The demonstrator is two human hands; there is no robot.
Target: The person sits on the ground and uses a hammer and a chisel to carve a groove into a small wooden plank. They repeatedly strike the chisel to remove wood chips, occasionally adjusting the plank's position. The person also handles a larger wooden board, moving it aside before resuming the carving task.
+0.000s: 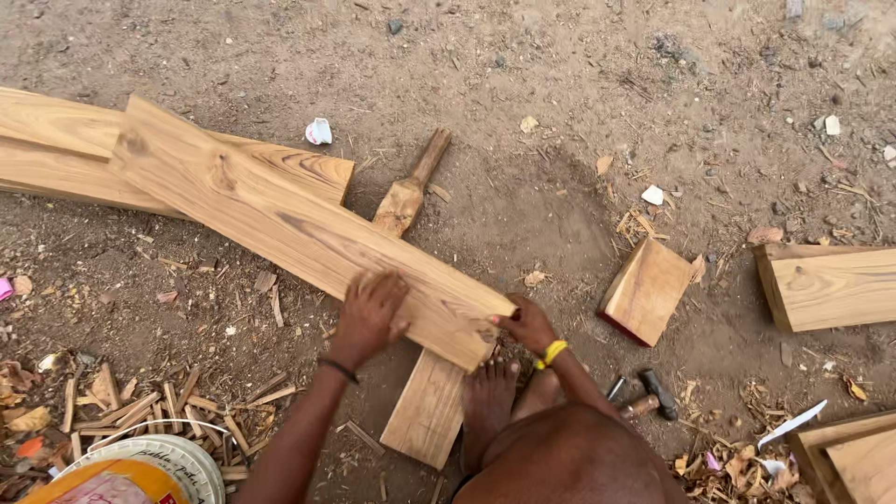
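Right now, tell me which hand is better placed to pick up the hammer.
Right, probably. The right hand grips the plank's near end, and the hammer lies on the ground just beyond that wrist. The left hand rests flat on the plank, farther from it.

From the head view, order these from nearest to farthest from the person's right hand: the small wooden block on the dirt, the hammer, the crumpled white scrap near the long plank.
Measured from the right hand:
1. Small wooden block with a dark red edge, just to its right.
2. Dark-headed hammer, lower right on the dirt; close behind the block.
3. Crumpled white scrap, far upper left beyond the long grained plank.
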